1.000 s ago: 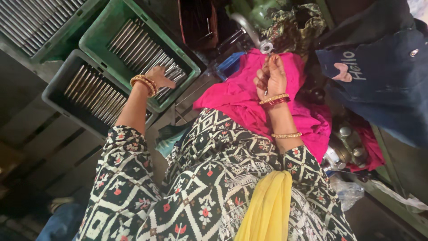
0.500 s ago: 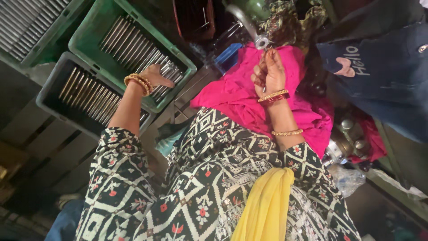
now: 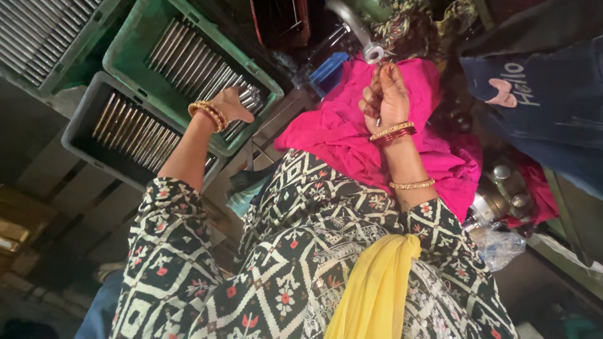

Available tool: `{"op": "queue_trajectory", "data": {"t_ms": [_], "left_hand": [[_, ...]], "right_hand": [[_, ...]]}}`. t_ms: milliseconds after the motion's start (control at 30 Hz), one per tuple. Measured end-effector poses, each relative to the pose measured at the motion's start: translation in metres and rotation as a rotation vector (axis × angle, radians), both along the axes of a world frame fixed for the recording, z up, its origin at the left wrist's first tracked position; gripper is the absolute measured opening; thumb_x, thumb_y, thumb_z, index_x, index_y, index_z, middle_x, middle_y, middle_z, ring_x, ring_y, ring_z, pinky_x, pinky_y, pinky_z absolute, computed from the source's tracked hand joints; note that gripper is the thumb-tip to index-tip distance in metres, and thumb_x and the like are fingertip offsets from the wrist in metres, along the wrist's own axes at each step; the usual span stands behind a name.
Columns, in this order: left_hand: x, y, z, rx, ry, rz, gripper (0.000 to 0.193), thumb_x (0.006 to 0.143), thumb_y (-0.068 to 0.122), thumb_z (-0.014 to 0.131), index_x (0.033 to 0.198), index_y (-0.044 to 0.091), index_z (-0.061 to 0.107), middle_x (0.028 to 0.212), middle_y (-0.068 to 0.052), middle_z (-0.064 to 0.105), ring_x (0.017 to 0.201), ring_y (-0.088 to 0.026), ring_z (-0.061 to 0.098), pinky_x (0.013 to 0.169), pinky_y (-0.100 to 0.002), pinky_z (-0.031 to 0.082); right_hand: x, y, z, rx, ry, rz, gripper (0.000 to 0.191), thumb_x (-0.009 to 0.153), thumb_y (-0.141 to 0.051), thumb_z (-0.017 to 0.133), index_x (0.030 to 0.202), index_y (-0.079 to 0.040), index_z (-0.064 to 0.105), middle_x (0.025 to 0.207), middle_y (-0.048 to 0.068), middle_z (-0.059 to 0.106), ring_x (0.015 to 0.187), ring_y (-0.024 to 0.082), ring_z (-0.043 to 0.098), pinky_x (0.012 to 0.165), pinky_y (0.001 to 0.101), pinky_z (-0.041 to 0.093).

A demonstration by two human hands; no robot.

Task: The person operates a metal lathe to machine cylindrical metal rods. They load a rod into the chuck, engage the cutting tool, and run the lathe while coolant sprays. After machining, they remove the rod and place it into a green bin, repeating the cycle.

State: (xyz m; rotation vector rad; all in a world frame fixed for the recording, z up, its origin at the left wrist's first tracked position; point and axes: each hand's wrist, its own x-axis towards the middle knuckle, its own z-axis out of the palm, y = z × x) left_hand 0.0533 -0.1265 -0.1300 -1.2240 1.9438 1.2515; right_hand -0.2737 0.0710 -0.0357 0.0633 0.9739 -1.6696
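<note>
Two hands busy: my left hand (image 3: 231,105) reaches into the green plastic crate (image 3: 125,59), fingers closing on the shiny steel rods (image 3: 188,63) stacked inside. My right hand (image 3: 384,97) pinches a thin metal rod (image 3: 377,119) upright over the bright pink cloth (image 3: 333,135), beneath a metal machine head (image 3: 370,50).

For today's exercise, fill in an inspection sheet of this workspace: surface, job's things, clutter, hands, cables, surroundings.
Surface: pink cloth lies on the work area.
Job's things: metal rods fill the green crate; more fill the grey crate.
Clutter: clear plastic bag, metal cans.
Hands: left hand rests on the rods; right hand raised over the cloth, grip unclear.
Cables: nothing seen.
Surroundings: a person in dark blue clothing.
</note>
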Motion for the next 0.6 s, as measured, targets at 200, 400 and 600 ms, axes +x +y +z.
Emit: {"op": "queue_trajectory", "data": {"t_ms": [200,400,600], "left_hand": [[-0.005,-0.001,-0.006,0.005,-0.010,0.078,0.067,0.063,0.035,0.086,0.111,-0.007,0.065,0.109,-0.025,0.072,0.103,-0.036,0.070,0.089,-0.042,0.056],[-0.006,0.004,-0.019,-0.028,-0.060,0.117,0.064,0.063,0.032,0.087,0.109,-0.007,0.066,0.108,-0.026,0.072,0.104,-0.038,0.071,0.090,-0.041,0.056],[-0.007,0.005,-0.026,-0.007,-0.057,0.087,0.074,0.062,0.033,0.088,0.113,-0.012,0.061,0.111,-0.030,0.069,0.108,-0.040,0.069,0.093,-0.041,0.056]], "right_hand": [[-0.006,0.006,0.000,-0.019,-0.003,0.011,0.013,0.106,-0.026,0.067,0.103,-0.016,0.059,0.067,-0.008,0.039,0.050,0.005,0.029,0.042,0.0220,0.022],[-0.010,0.011,-0.002,0.001,-0.017,0.003,0.014,0.104,-0.028,0.067,0.106,-0.015,0.061,0.069,-0.007,0.040,0.050,0.006,0.030,0.043,0.0226,0.023],[-0.012,0.012,0.002,-0.008,0.015,0.019,0.015,0.108,-0.027,0.066,0.103,-0.014,0.059,0.067,-0.007,0.039,0.050,0.006,0.031,0.043,0.0229,0.024]]}}
